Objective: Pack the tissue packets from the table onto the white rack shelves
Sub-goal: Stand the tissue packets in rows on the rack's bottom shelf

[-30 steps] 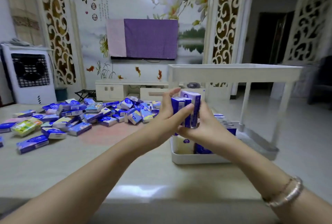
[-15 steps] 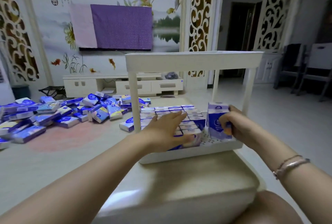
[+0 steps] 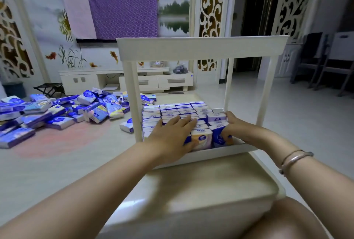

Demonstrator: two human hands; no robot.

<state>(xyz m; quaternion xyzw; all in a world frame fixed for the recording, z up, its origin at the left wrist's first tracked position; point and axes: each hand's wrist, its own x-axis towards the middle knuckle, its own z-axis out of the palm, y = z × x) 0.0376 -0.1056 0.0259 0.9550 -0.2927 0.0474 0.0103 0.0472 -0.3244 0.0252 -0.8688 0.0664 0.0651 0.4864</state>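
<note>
The white rack stands on the table's right end. Its lower shelf is filled with several upright tissue packets in rows. My left hand lies flat on the front rows, fingers straight, pressing them back. My right hand grips a small stack of blue and white packets at the shelf's front right corner, thumb low on a blue packet. An orange-faced packet stands between the hands. A loose heap of packets lies on the table to the left.
A single packet lies just left of the rack's front left post. The table ends close on the right, with my knee below. A white TV cabinet and chairs stand behind on the floor.
The view moved closer to the rack. My right hand pushed its packets down into the shelf's front right corner. My left hand stayed flat on the front rows.
</note>
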